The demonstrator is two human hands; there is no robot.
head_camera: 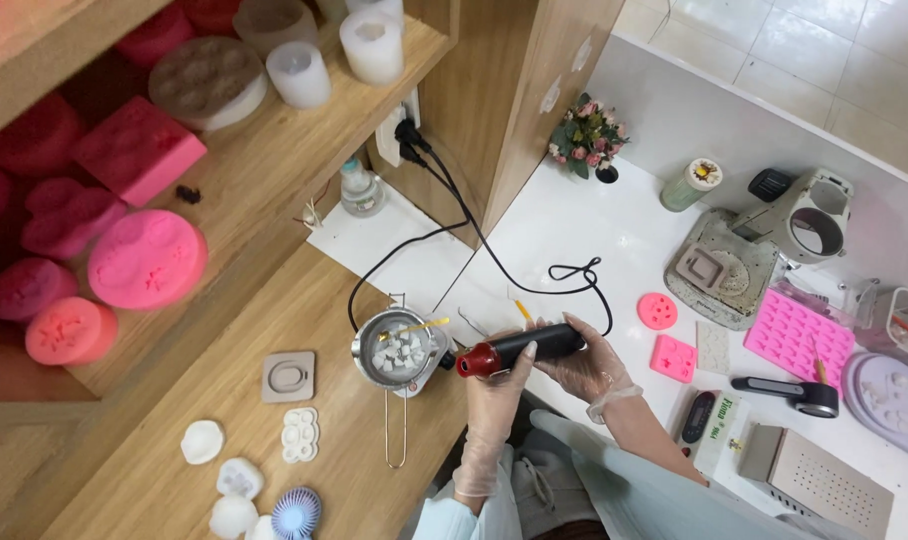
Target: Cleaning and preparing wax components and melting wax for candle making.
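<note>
1. Clearly the white chunks (398,354) in the small metal pot (371,367) on the wooden desk (144,480) are still solid, so melting looks barely begun.
2. Both gloved hands grasp the black heat gun (534,346), its red nozzle aimed at 9 o'clock toward the pot.
3. Left hand (496,388) is wrapped near the nozzle; right hand (584,362) is closed around the rear.
</note>
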